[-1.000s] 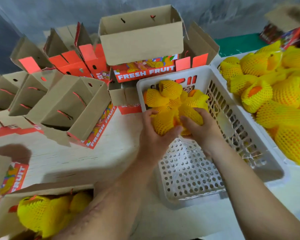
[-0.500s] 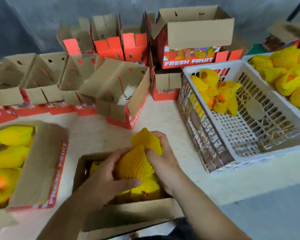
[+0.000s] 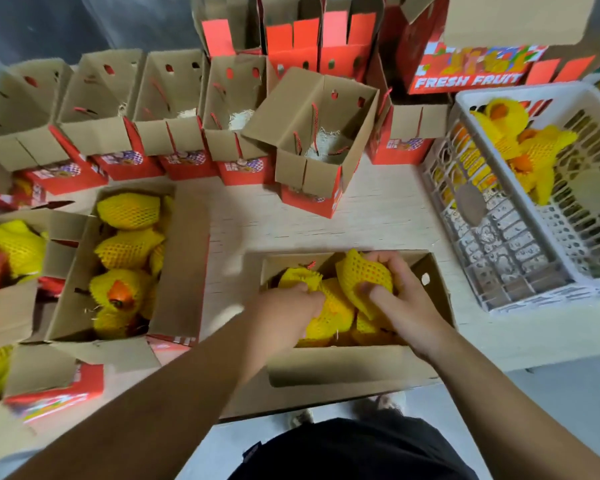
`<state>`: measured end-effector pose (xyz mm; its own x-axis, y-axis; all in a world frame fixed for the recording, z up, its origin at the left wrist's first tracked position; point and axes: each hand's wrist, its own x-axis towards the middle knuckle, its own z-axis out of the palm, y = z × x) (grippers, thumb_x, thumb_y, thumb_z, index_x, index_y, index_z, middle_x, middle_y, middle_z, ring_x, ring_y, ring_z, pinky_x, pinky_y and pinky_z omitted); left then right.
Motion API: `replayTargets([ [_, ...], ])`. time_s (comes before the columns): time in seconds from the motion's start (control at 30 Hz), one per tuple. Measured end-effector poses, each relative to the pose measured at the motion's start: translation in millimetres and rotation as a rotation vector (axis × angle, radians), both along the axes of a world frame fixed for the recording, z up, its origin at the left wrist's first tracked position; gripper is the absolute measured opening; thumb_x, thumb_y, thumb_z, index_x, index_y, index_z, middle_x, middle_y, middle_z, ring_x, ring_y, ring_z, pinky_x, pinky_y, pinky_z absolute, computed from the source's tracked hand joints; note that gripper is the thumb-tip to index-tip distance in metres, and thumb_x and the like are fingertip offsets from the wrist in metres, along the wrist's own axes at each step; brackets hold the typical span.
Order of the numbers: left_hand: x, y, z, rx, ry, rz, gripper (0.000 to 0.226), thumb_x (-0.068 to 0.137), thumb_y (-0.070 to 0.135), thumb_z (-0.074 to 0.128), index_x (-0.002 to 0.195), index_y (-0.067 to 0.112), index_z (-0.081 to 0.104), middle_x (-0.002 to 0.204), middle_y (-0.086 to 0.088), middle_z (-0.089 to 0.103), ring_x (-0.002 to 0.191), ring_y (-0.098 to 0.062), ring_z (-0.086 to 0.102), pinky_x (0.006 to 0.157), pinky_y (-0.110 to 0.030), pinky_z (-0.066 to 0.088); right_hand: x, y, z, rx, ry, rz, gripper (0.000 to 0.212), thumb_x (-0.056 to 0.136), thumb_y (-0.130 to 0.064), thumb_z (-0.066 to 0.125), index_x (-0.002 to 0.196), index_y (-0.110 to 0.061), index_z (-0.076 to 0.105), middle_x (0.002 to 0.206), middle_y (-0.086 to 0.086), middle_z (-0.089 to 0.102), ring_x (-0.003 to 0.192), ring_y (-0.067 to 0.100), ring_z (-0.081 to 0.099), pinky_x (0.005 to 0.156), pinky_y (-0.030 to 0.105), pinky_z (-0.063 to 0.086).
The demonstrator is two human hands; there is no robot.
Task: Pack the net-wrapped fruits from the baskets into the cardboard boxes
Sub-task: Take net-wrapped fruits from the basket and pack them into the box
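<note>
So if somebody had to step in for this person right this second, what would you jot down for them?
Left hand: gripping a net-wrapped fruit inside the near box.
Right hand: gripping another wrapped fruit, at the top of the same box.
Done: the box to the left holds several wrapped fruits.
Left: a few fruits lie in the white basket; a row of open boxes at the back of the table shows only pale padding inside. Settle these two fruits, then fetch more from the basket.
</note>
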<state>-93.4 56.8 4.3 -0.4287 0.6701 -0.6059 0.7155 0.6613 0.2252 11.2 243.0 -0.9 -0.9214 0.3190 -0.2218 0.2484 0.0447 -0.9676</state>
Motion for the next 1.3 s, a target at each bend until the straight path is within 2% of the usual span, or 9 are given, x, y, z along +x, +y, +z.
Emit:
replayTargets([
  [0.1,2.1,7.9,-9.8,-0.129,0.159,-0.078,0.045,0.095,0.009,0.064,0.136,0.023,0.052,0.138,-0.007,0.044,0.116,-0.036,0.062,0.079,-0.04,0.049,3.0,2.0,2.8,0.19,-0.049,0.23,0.035,0.084,-0.022,0.066,0.119,-0.027,0.065,0.11,-0.01,0.065,0.099,0.006,0.061,0.084,0.024,0.049],
  [0.23,3.3,11.3,-18.9,-0.161,0.341,-0.182,0.043,0.095,0.02,0.063,0.138,0.027,0.058,0.143,-0.005,0.044,0.135,-0.033,0.039,0.108,-0.044,0.029,-3.7,1.3,6.0,0.542,-0.322,0.756,0.046,0.1,-0.029,0.063,0.143,-0.041,0.05,0.132,-0.013,0.056,0.115,0.006,0.053,0.098,0.023,0.044],
  [0.4,-6.6,6.8,-22.0,-0.115,0.275,-0.135,0.016,0.094,0.031,0.066,0.108,0.026,0.071,0.122,0.004,0.06,0.121,-0.025,0.042,0.096,-0.042,0.018,-16.9,2.4,2.0,0.688,-0.4,0.8,0.043,0.093,-0.036,0.072,0.118,-0.035,0.038,0.109,-0.011,0.038,0.086,0.005,0.049,0.067,0.02,0.037],
  [0.53,-0.4,22.3,-21.8,-0.151,0.27,-0.141,0.017,0.092,0.023,0.067,0.106,0.025,0.076,0.119,0.005,0.069,0.122,-0.022,0.055,0.103,-0.04,0.022,-19.6,-11.2,-17.3,0.925,-0.445,0.895,0.047,0.089,-0.041,0.074,0.121,-0.026,0.043,0.126,0.001,0.037,0.121,0.026,0.04,0.101,0.037,0.037],
  [0.7,-8.7,41.0,8.4,0.088,0.288,-0.067,0.018,0.098,0.028,0.054,0.11,0.028,0.068,0.12,0.003,0.069,0.116,-0.024,0.064,0.095,-0.04,0.042,-14.1,14.1,0.6,0.649,-0.28,0.707,0.043,0.08,-0.06,0.072,0.108,-0.033,0.054,0.118,-0.009,0.051,0.122,0.014,0.041,0.105,0.036,0.037],
  [0.87,4.4,111.8,36.2,0.634,0.145,0.209,0.018,0.099,0.04,0.053,0.115,0.036,0.061,0.112,0.012,0.068,0.106,-0.012,0.063,0.084,-0.037,0.053,8.1,83.3,19.7,0.344,0.042,0.141,0.014,0.095,-0.013,0.067,0.102,-0.024,0.062,0.096,-0.007,0.066,0.092,0.013,0.065,0.08,0.028,0.053],
  [1.0,19.7,221.3,38.0,0.878,-0.073,0.317,0.021,0.097,0.045,0.054,0.117,0.039,0.057,0.105,0.016,0.068,0.094,-0.006,0.065,0.083,-0.039,0.055,15.6,166.1,23.3,0.308,0.141,-0.149,0.015,0.095,-0.016,0.06,0.102,-0.029,0.056,0.092,-0.007,0.067,0.082,0.014,0.067,0.068,0.024,0.05],
  [1.07,25.2,284.6,33.4,0.963,-0.146,0.325,0.02,0.096,0.039,0.055,0.114,0.034,0.061,0.104,0.015,0.071,0.097,-0.008,0.067,0.084,-0.039,0.055,21.5,213.3,18.8,0.307,0.138,-0.258,0.021,0.096,-0.01,0.058,0.101,-0.03,0.053,0.087,-0.004,0.068,0.08,0.021,0.068,0.07,0.041,0.053],
  [1.3,-8.0,457.3,-2.2,0.592,0.36,-0.028,0.024,0.101,0.032,0.05,0.108,0.029,0.073,0.099,0.006,0.074,0.094,-0.019,0.063,0.088,-0.036,0.043,29.4,389.0,0.1,0.4,-0.023,-0.236,0.023,0.096,-0.026,0.057,0.112,-0.039,0.048,0.099,-0.014,0.06,0.077,0.007,0.062,0.065,0.034,0.05],
])
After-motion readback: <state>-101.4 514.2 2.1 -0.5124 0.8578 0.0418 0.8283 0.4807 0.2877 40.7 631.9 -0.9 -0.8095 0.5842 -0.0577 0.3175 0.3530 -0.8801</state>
